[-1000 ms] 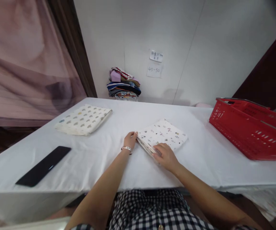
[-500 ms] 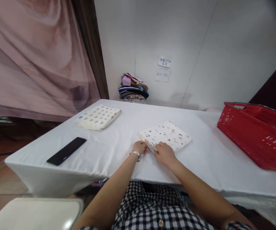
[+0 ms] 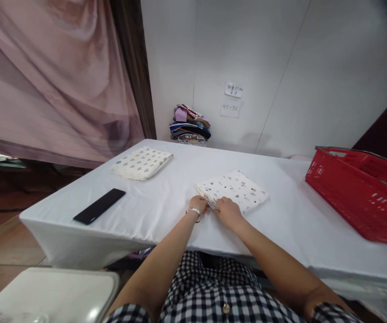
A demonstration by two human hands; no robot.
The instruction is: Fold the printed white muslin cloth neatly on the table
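White-draped tabletop [image 3: 280, 220]; folded motif-print cloth [image 3: 235, 188] lies before you. Your right hand [image 3: 228, 211] pinches its near edge, probably to steady the layers; left hand [image 3: 199, 204] touches beside it, grip can't be told.

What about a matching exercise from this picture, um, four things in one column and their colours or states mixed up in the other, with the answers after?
Things:
1. shopping basket
2. smartphone
3. bracelet
4. nearer folded printed cloth

Colours or states:
A. silver
B. touched by the right hand
C. red
D. black

Right pairs: 1-C, 2-D, 3-A, 4-B
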